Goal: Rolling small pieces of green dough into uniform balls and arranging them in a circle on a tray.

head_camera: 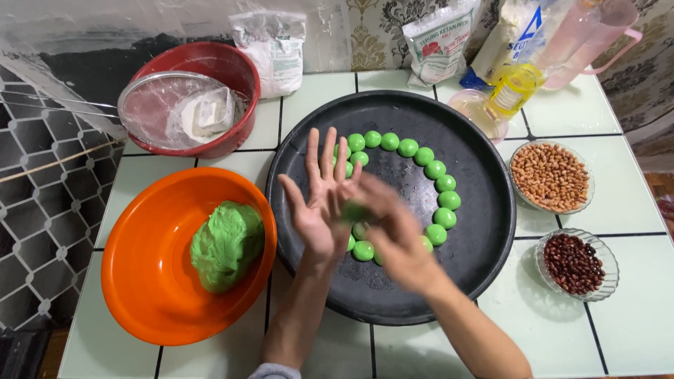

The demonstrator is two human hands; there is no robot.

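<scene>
My left hand [317, 196] is held flat, palm up, fingers spread, over the left part of a large black round tray [484, 231]. My right hand [393, 228] lies across it, blurred, with a small piece of green dough [353, 210] pressed between the two palms. Several green dough balls [435, 169] sit in a ring on the tray, partly hidden under my hands. A big lump of green dough [226, 244] rests in an orange bowl [147, 281] to the left.
A red bowl [239, 70] holding a sieve with white flour stands at the back left. Glass dishes of peanuts [551, 177] and dark red beans [573, 263] sit right of the tray. Flour bags, an oil bottle [512, 88] and a pink jug line the back.
</scene>
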